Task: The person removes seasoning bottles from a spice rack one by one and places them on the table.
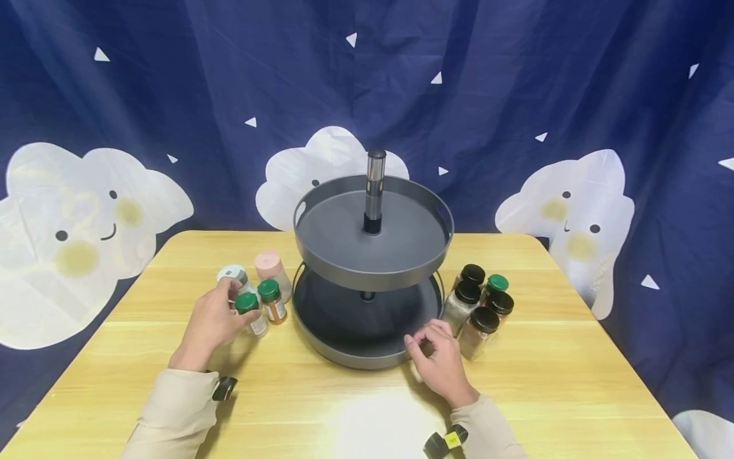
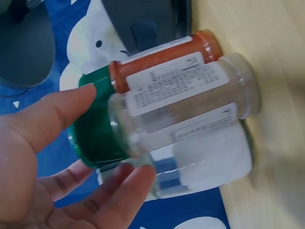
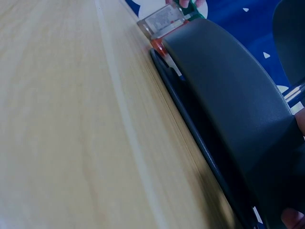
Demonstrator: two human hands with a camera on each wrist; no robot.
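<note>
My left hand (image 1: 215,319) has its thumb and fingers around the green lid of a clear spice jar (image 2: 190,98) with a white label and pale brown contents. This jar stands upright beside a green-lidded spice jar with orange contents (image 1: 274,303). Behind them are a jar with a pale lid (image 1: 232,273), partly covered by my fingers, and a pink-lidded jar (image 1: 271,264). My right hand (image 1: 440,357), fingers loosely bent, is at the front right rim of the lower tray of a two-tier dark grey stand (image 1: 367,362). Only fingertips (image 3: 292,217) show in the right wrist view.
The stand's upper tray (image 1: 369,279) sits around a metal post (image 1: 375,185) above the lower one. Several black-lidded jars (image 1: 483,320) and a green-lidded jar (image 1: 496,282) cluster right of the stand. All rest on a wooden table (image 1: 287,408) before a blue curtain (image 1: 487,115).
</note>
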